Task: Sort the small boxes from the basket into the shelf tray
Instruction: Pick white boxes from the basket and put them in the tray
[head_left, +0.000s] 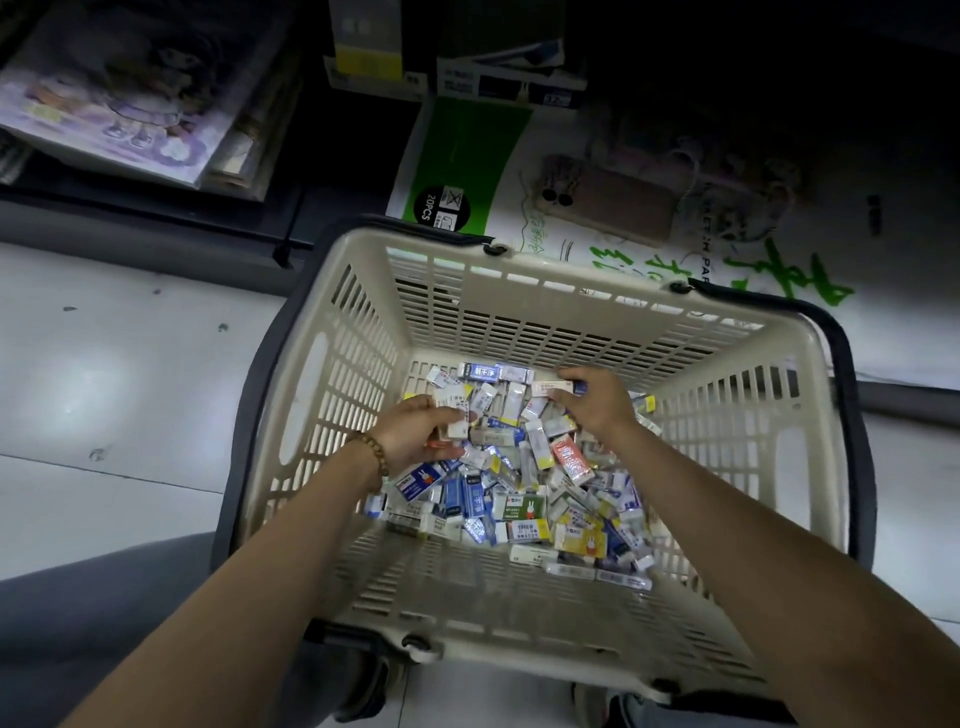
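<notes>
Deep in the basket (571, 285), the left hand (415, 434) grips several small boxes (453, 409); right hand (600, 402) fingers pinch a white box (557, 387) near the far wall.

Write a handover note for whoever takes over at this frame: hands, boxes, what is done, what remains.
The left hand grips a few white boxes low inside the basket.
The right hand pinches a pale box at the far end of the pile.
The pile of small boxes covers most of the basket floor.
Done: cannot tell, since the shelf tray cannot be made out in this view.
Left: probably most of the sorting. Carry the held boxes to the tray, then go on.
</notes>
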